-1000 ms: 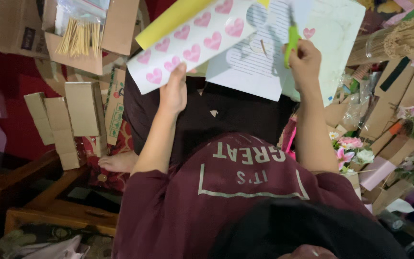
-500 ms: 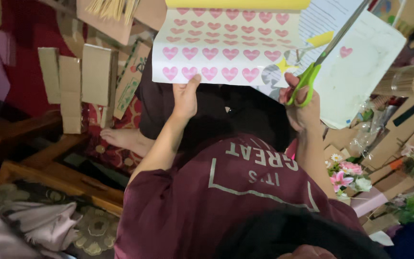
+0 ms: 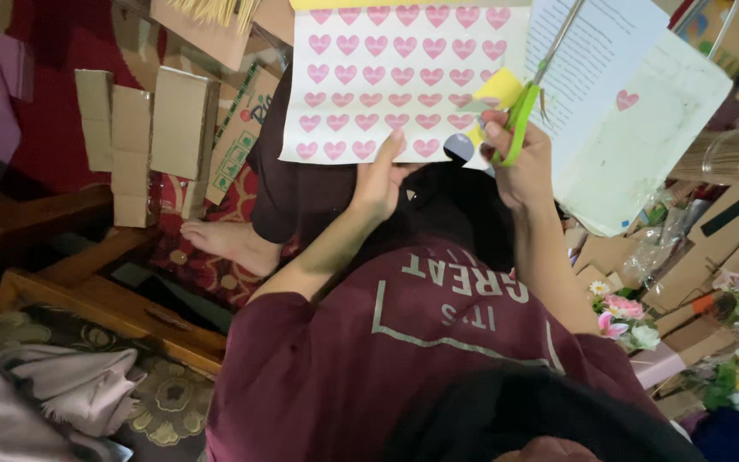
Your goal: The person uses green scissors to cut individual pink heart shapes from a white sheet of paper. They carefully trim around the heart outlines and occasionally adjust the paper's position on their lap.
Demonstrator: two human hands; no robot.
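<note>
My left hand point(image 3: 380, 178) grips the lower edge of a white sheet printed with rows of pink hearts point(image 3: 387, 77), held up over my lap. My right hand point(image 3: 519, 162) is closed through the handles of green scissors point(image 3: 532, 94), whose blades point up and away along the sheet's right edge. A small yellow piece point(image 3: 499, 85) sits at the blades, by the sheet's corner. A yellow sheet point(image 3: 344, 4) shows behind the top edge.
Printed white paper sheets with one heart point(image 3: 635, 111) lie to the right. Folded cardboard pieces point(image 3: 151, 128) are on the red carpet at left, wooden furniture point(image 3: 87, 291) lower left, artificial flowers point(image 3: 626, 312) and cardboard scraps right. My bare foot point(image 3: 233, 244) rests below the sheet.
The heart sheet has come nearer and flatter in view. My right hand turned the scissors from beside the sheet onto its right edge, blades now at the corner.
</note>
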